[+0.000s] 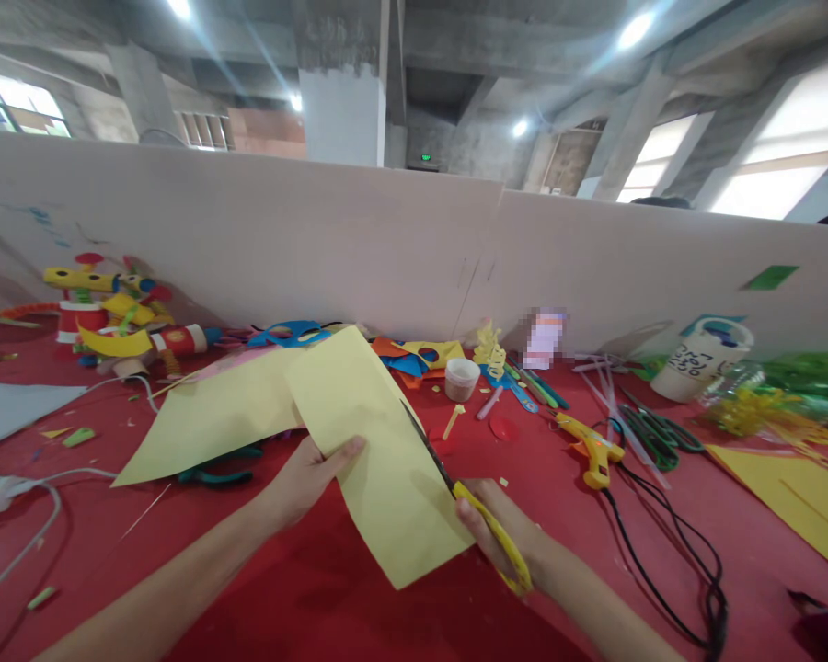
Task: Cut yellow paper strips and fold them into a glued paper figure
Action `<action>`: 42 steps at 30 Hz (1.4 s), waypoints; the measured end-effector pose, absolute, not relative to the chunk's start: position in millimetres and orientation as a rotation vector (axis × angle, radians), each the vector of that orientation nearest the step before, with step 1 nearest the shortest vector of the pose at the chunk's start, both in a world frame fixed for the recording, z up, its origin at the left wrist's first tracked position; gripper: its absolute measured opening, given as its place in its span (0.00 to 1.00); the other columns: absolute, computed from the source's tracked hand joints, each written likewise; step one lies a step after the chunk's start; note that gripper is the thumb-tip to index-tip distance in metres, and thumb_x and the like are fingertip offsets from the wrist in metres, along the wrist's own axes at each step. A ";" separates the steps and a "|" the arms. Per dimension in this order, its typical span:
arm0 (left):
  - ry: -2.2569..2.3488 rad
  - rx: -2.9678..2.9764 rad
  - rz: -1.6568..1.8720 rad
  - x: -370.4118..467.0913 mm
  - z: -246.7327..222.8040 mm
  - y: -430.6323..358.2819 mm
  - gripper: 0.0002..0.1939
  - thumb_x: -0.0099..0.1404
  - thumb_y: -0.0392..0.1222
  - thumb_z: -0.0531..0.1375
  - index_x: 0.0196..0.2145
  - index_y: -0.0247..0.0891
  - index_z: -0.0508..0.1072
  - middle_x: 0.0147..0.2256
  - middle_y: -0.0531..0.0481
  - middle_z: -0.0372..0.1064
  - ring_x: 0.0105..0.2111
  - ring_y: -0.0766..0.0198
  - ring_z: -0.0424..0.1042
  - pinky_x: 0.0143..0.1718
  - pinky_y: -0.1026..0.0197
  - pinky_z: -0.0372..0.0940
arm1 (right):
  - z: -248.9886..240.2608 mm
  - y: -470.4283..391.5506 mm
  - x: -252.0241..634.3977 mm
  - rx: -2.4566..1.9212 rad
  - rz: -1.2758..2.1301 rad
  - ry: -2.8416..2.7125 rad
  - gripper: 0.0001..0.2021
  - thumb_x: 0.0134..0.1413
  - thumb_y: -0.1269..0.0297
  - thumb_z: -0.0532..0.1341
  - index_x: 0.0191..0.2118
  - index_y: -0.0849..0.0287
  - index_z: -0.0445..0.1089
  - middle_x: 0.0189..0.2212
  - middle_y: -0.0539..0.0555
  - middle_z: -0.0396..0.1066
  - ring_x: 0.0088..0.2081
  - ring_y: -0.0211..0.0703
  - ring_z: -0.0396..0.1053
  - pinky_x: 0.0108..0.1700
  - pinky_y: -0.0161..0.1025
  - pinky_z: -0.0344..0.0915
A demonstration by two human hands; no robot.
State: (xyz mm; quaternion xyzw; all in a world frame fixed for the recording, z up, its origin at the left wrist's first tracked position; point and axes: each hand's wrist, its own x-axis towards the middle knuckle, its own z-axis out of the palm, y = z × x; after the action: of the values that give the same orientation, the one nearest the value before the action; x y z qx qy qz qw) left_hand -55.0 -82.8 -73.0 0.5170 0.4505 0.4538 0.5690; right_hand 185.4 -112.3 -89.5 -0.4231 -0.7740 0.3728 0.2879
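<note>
My left hand [317,473] pinches a pale yellow sheet of paper [386,460], its thumb lying on top near the sheet's left edge. A pair of scissors [498,538] with yellow handles is gripped in my right hand [500,515]. Their dark blades lie along the right side of the sheet, with a narrow strip of paper showing beyond them. Another pale yellow sheet [227,409] spreads out to the left, behind my left hand; whether it is joined to the held one I cannot tell. Green-handled pliers [217,476] lie partly under it.
On the red table [359,607], a yellow glue gun [593,449] with a black cord lies right, beside green-handled scissors [655,437]. A small white cup [462,377] stands behind the paper. Craft figures [103,313] are at far left, a white container [700,363] at right.
</note>
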 end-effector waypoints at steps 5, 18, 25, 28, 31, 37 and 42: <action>1.069 1.222 1.058 -55.4 -73.1 -82.8 0.20 0.57 0.47 0.59 0.47 0.38 0.70 0.47 0.45 0.70 0.46 0.53 0.69 0.46 0.55 0.64 | -96.5 -110.6 184.1 -1.149 0.975 -2.056 0.28 0.50 0.34 0.37 0.20 0.56 0.47 0.15 0.46 0.46 0.18 0.33 0.46 0.18 0.33 0.43; 1.078 1.184 1.058 -56.2 -74.1 -81.8 0.21 0.55 0.48 0.61 0.45 0.36 0.71 0.46 0.44 0.71 0.45 0.51 0.69 0.46 0.54 0.64 | -94.2 -107.1 183.2 -1.126 0.905 -2.089 0.28 0.50 0.34 0.37 0.19 0.57 0.44 0.17 0.46 0.42 0.20 0.33 0.41 0.19 0.34 0.39; 1.039 0.905 1.210 -59.8 -67.0 -77.9 0.22 0.50 0.49 0.63 0.42 0.36 0.73 0.43 0.42 0.72 0.44 0.49 0.70 0.43 0.53 0.67 | -97.1 -103.7 185.0 -1.138 0.866 -2.120 0.27 0.52 0.37 0.40 0.19 0.57 0.44 0.17 0.46 0.41 0.19 0.33 0.40 0.20 0.35 0.38; 1.045 0.932 1.200 -58.7 -67.6 -75.1 0.23 0.51 0.46 0.64 0.44 0.36 0.71 0.43 0.43 0.73 0.43 0.50 0.71 0.43 0.54 0.68 | -97.0 -104.1 186.4 -1.150 0.875 -2.142 0.26 0.53 0.39 0.41 0.19 0.57 0.46 0.16 0.46 0.43 0.18 0.33 0.42 0.19 0.34 0.39; 1.021 0.986 1.164 -56.6 -70.1 -74.9 0.23 0.53 0.46 0.63 0.46 0.35 0.70 0.44 0.42 0.72 0.44 0.51 0.71 0.44 0.53 0.67 | -96.5 -105.2 188.3 -1.128 0.917 -2.166 0.25 0.53 0.39 0.41 0.20 0.57 0.48 0.17 0.46 0.45 0.19 0.33 0.44 0.19 0.34 0.41; 0.993 1.035 1.055 -57.1 -73.4 -78.8 0.20 0.56 0.46 0.61 0.45 0.36 0.71 0.44 0.44 0.72 0.43 0.52 0.71 0.43 0.54 0.67 | -94.2 -107.2 189.1 -1.138 0.927 -2.124 0.25 0.54 0.41 0.40 0.21 0.58 0.49 0.18 0.46 0.46 0.21 0.33 0.45 0.19 0.32 0.42; 1.000 1.032 1.055 -58.3 -74.6 -78.3 0.21 0.55 0.46 0.61 0.46 0.36 0.70 0.44 0.43 0.72 0.43 0.52 0.71 0.43 0.53 0.66 | -92.9 -108.9 185.5 -1.153 0.944 -2.081 0.28 0.51 0.36 0.38 0.20 0.58 0.51 0.18 0.47 0.47 0.21 0.34 0.47 0.19 0.32 0.45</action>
State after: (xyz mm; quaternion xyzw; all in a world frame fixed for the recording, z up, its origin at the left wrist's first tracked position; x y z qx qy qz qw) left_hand -58.3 -78.3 -74.6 0.4502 0.4366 0.4602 0.6284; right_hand 185.5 -108.9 -92.9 -0.4314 -0.7789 0.3532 0.2871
